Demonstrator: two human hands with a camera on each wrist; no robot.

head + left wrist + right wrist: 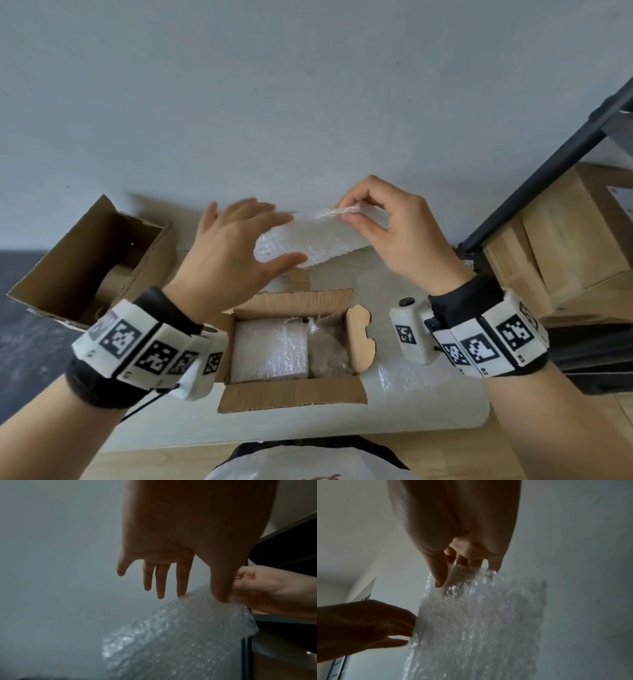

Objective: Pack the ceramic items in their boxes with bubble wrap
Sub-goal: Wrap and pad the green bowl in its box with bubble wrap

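Observation:
My right hand [352,214] pinches the top edge of a clear bubble wrap sheet [308,240] and holds it up above the table; the right wrist view shows thumb and fingers [440,574] closed on the bubble wrap sheet [476,622]. My left hand [274,236] is spread with straight fingers at the sheet's left edge, thumb touching its lower side. In the left wrist view the left hand's fingers [161,581] reach over the bubble wrap sheet [180,635]. Below, an open cardboard box [294,394] holds a white wrapped item [270,346] and a brown wrapped item [329,346].
A larger open cardboard box [92,260] stands at the left. More bubble wrap [421,377] lies on the white table [342,425] right of the small box. Stacked cardboard boxes [568,240] and a dark metal frame [534,185] are at the right. A pale wall is behind.

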